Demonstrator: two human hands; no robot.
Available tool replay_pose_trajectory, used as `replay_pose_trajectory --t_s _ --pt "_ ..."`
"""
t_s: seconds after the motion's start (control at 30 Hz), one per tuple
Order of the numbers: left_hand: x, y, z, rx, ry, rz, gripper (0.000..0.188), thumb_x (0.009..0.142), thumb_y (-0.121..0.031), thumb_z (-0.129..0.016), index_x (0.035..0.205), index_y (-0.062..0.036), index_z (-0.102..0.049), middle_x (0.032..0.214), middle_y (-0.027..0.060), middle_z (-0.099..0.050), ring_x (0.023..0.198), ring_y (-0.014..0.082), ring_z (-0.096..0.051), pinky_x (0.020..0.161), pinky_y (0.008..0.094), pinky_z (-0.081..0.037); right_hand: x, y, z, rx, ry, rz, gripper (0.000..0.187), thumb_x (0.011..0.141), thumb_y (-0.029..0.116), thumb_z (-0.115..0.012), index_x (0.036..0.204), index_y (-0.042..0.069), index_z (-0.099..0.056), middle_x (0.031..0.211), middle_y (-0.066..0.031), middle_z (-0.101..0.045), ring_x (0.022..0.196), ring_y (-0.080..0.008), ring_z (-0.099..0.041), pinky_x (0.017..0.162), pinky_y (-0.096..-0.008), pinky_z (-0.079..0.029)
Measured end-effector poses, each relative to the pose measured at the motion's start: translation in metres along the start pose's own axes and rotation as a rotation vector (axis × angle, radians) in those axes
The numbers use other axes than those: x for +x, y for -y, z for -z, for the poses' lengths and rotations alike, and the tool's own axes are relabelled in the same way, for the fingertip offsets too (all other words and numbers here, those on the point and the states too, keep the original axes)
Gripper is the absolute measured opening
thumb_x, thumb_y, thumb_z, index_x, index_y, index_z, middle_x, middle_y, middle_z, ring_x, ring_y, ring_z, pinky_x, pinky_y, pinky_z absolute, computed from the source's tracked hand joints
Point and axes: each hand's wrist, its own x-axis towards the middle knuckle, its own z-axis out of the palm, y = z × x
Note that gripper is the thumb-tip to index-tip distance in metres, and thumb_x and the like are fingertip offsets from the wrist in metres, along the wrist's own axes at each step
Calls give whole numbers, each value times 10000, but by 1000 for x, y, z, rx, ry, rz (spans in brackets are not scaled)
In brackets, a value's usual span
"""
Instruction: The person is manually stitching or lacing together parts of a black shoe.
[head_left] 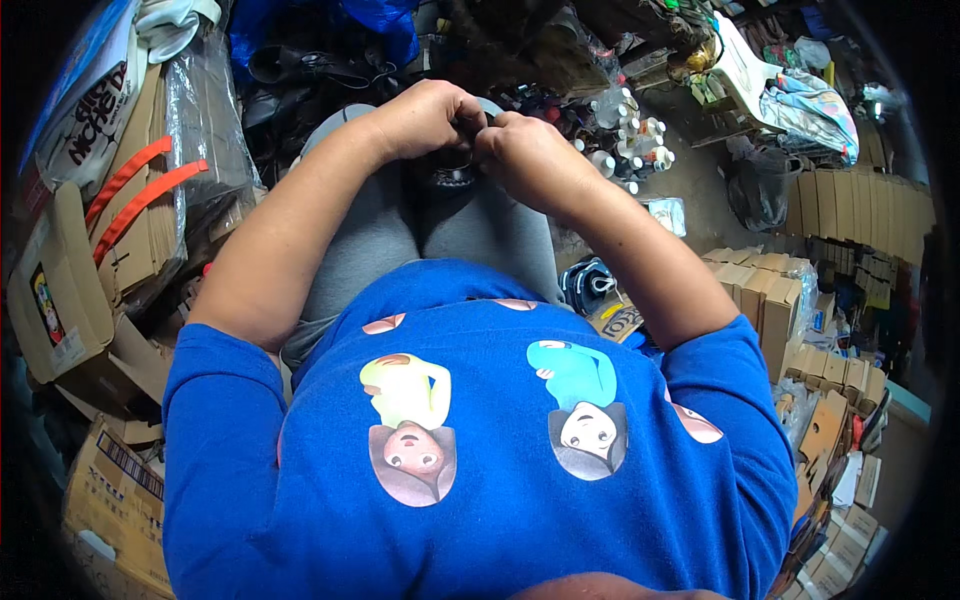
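A black shoe [452, 178], shiny and with pale stitching along its edge, sits between my knees; most of it is hidden under my hands. My left hand [428, 118] is closed, its thumb and fingers pinching a dark upper part of the shoe. Close beside it, almost touching, my right hand [522, 148] is closed on the same dark part with bent fingers. Just what lies between the fingertips is too small and dark to make out.
Black shoes [290, 65] lie heaped at the far left beside a blue plastic bag [385, 30]. White-capped bottles [630, 150] stand on the floor to the right. Cardboard boxes [770, 295] are stacked at right; an open carton [60, 290] and flattened cardboard are at left.
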Motion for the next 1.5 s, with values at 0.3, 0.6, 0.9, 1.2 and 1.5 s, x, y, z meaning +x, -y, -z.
replay_pose_trajectory --t_s 0.3,0.6,0.9,1.2,1.5 --pt "-52 -9 -16 234 -190 16 218 728 -158 -735 869 -32 -625 873 66 -553 849 203 -571 756 323 -456 -23 -42 -20 717 -7 -194 197 809 256 -686 897 80 -689 917 -75 -578 858 -198 -568 788 -318 -451" --pt "-81 6 32 409 -335 122 203 774 -42 -601 976 -42 -573 800 83 -583 698 151 -546 634 295 -451 0 -45 -61 1452 -677 -300 167 935 154 -532 945 3 -603 857 -29 -615 802 -99 -578 760 -250 -467" --pt "-49 5 -6 -1403 -381 -197 494 981 -450 -326 991 -40 -600 987 129 -641 978 275 -620 862 365 -443 4 -63 -50 1780 -929 -403 310 961 329 -479 966 28 -554 915 -100 -621 875 -237 -606 862 -404 -483" --pt "-54 19 21 -1450 -196 51 436 996 -389 -350 655 -121 -393 542 -8 -325 493 134 -339 628 314 -393 -53 -52 -45 2218 -372 -324 424 978 397 -397 655 123 -406 523 17 -296 475 -124 -293 637 -325 -368" --pt "-129 21 99 370 -322 495 578 697 -149 -688 1259 -116 -558 1187 116 -556 1135 241 -509 1007 367 -378 -121 -115 -36 508 62 -663 504 770 201 -708 1220 25 -562 1162 -178 -594 1118 -265 -553 947 -360 -430"
